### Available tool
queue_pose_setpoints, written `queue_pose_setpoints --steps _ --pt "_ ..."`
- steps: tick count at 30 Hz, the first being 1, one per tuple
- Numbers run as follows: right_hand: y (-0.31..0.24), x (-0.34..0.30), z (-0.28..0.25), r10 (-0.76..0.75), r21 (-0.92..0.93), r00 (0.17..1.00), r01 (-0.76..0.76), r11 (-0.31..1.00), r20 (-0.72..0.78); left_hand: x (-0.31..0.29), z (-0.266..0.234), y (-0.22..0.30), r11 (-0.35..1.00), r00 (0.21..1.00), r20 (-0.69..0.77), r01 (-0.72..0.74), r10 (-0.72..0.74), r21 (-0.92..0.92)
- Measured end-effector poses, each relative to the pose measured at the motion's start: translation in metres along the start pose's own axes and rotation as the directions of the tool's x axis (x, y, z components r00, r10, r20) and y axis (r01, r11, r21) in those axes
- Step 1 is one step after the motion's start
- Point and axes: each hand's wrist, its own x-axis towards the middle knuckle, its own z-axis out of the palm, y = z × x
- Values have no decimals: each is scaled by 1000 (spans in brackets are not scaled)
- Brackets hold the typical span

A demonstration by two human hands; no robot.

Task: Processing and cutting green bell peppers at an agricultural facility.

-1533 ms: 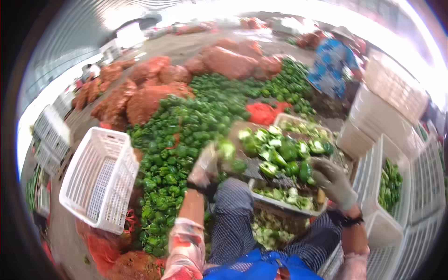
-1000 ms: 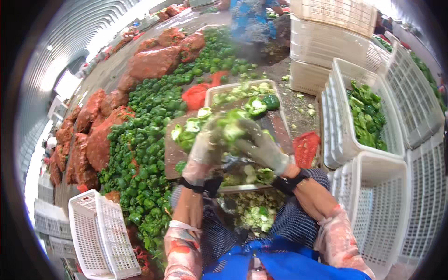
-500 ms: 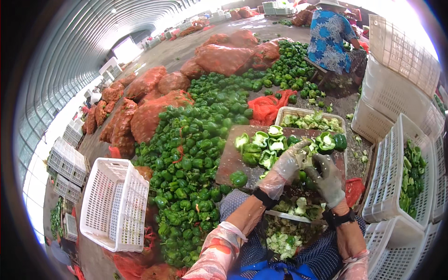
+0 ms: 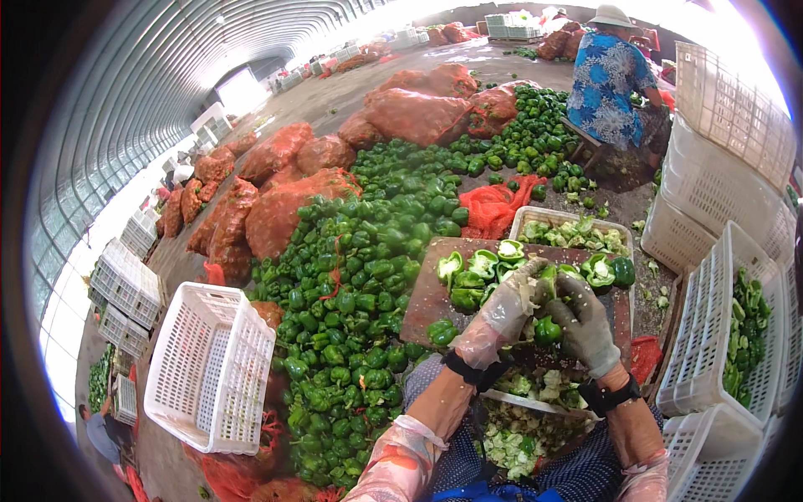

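Observation:
My gloved left hand (image 4: pixel 507 308) and gloved right hand (image 4: pixel 589 321) meet over a brown cutting board (image 4: pixel 425 294). Their fingers close around a green bell pepper (image 4: pixel 545 283), partly hidden by the gloves. Just beneath the hands shows another green pepper (image 4: pixel 548 331); whether it is touched I cannot tell. Halved peppers (image 4: pixel 482 264) lie beyond my left hand, pale insides showing. An opened pepper half (image 4: pixel 598 270) and a darker pepper (image 4: pixel 623 272) sit past my right hand. One more pepper (image 4: pixel 442 332) rests at the board's near left. No knife can be made out.
Pale pepper cores fill a white tray (image 4: pixel 517 221) behind the board; more scraps (image 4: pixel 512 443) lie below it. A large heap of peppers (image 4: pixel 351 293) spreads left, with red mesh sacks (image 4: pixel 301 205) and a white crate (image 4: pixel 259 376). Stacked crates (image 4: pixel 698 335) stand right. A person (image 4: pixel 611 88) sits beyond.
My hands have drawn closer together around the pepper, and the green pepper beneath them shows more fully. The whole view has shifted slightly, with the scene moving right and down.

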Motion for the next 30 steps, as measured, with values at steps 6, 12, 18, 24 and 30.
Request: queue_pose_setpoints --steps 6,12,18,24,30 --pt "-1 -7 -3 270 310 961 -275 910 60 2 11 -1 992 997 -28 67 -70 -110" --pt "4 -17 -1 364 552 931 -293 781 -20 19 29 -22 891 994 100 8 42 -454" --pt "20 -12 -6 -13 84 999 16 996 -37 35 19 -57 917 985 60 -127 161 -378" --pt "1 -17 3 235 368 971 -205 907 -37 18 26 -37 975 980 19 -193 197 -112" --pt "16 -12 14 87 182 994 -74 981 -64 11 20 -44 903 998 35 -26 45 -428"
